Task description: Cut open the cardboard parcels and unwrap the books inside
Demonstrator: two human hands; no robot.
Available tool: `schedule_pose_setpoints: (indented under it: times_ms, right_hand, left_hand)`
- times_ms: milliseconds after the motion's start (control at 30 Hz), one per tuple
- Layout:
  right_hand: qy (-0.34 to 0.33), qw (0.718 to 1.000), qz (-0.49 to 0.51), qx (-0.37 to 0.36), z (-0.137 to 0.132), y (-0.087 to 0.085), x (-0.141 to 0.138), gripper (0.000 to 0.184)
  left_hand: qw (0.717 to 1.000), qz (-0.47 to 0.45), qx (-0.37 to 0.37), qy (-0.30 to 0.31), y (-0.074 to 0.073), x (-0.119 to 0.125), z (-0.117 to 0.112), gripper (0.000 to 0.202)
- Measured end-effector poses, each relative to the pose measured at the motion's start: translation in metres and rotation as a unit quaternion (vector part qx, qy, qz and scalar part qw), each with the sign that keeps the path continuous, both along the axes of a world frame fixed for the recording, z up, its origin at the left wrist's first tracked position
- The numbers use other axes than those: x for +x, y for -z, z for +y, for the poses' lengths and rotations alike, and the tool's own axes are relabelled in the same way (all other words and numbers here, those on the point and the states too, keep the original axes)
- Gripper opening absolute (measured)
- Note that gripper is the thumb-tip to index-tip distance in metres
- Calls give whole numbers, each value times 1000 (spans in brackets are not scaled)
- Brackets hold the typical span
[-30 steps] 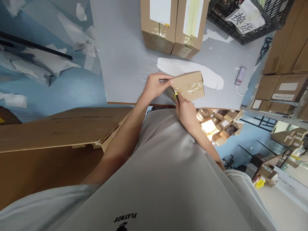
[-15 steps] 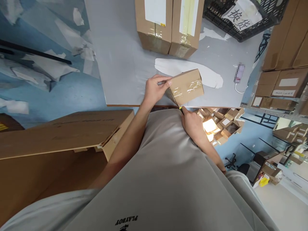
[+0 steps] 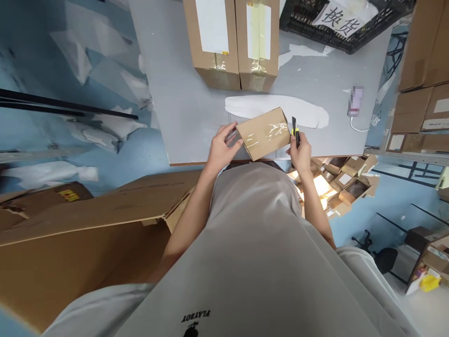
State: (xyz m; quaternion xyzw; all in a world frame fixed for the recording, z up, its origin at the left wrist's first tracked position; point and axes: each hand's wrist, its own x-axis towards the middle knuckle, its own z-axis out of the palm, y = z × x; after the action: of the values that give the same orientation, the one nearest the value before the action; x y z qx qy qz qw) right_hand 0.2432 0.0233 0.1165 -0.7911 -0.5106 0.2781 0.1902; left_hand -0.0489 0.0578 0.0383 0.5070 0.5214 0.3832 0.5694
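A small brown cardboard box [image 3: 264, 133] with shiny clear tape on its upper face sits at the near edge of the grey table, turned at an angle. At its left end is my left hand [image 3: 222, 149], thumb and fingertips against the edge. My right hand [image 3: 300, 152] is wrapped round a black and yellow utility knife [image 3: 294, 128], which points away from me just off the box's right end. Whether the blade is out I cannot tell. A long white paper strip [image 3: 273, 108] lies just behind the box.
Two taller taped cartons [image 3: 216, 70] stand farther back on the table [image 3: 168, 93]. A black plastic crate [image 3: 315, 32] with a handwritten sheet is at back right. A large open carton [image 3: 105, 201] is at my left; several small boxes [image 3: 345, 180] are piled below the table's right side.
My right hand has moved the knife from the box's near lower corner to its right end, and the knife now points away from me. My left hand stays at the left end with fingers more spread.
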Motion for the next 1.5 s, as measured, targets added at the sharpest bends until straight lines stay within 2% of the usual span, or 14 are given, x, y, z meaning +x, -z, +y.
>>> schedule_pose_setpoints:
  times_ms: [100, 200, 333, 433, 567, 700, 800, 900, 967, 1100, 1267, 1500]
  right_hand:
    - [-6, 1000, -3, 18, -17, 2, -6, 39]
    - [-12, 999, -17, 25, -28, 1, -12, 42]
    - [-26, 997, -57, -35, -34, -6, -23, 47]
    - [-42, 993, -72, -87, -32, -14, -29, 47]
    - [-65, 991, -53, -100, -27, -21, -26, 48]
    - [-81, 993, -26, -80, -26, -26, -17, 49]
    - [-84, 994, -28, -71, -26, -29, -12, 50]
    - [-99, 992, -29, -69, -24, -31, -9, 51]
    - [-109, 991, -29, -78, -21, -33, -9, 52]
    - [-117, 983, -47, -131, -11, -45, -14, 56]
    - [-133, 966, -84, -206, 8, -71, -24, 56]
    - [-165, 945, -107, -263, 26, -102, -26, 41]
  left_hand:
    - [1000, 14, 0, 2, 4, 3, 6, 64]
    - [999, 48, 0, 4, 1, 9, 12, 63]
    - [990, 137, 27, 36, -13, 10, 15, 67]
    - [969, 222, 66, 81, -26, 4, 17, 67]
    - [950, 278, 93, 105, -41, 3, 19, 65]
    - [947, 275, 137, 90, -59, 32, 19, 64]
    - [940, 263, 173, 133, -68, 67, 20, 58]
    - [927, 253, 195, 196, -67, 94, 21, 49]
    - [922, 255, 201, 212, -61, 102, 21, 48]
    - [917, 270, 207, 207, -52, 104, 19, 50]
    - [918, 273, 208, 200, -51, 104, 16, 50]
    - [915, 280, 214, 196, -49, 105, 15, 50]
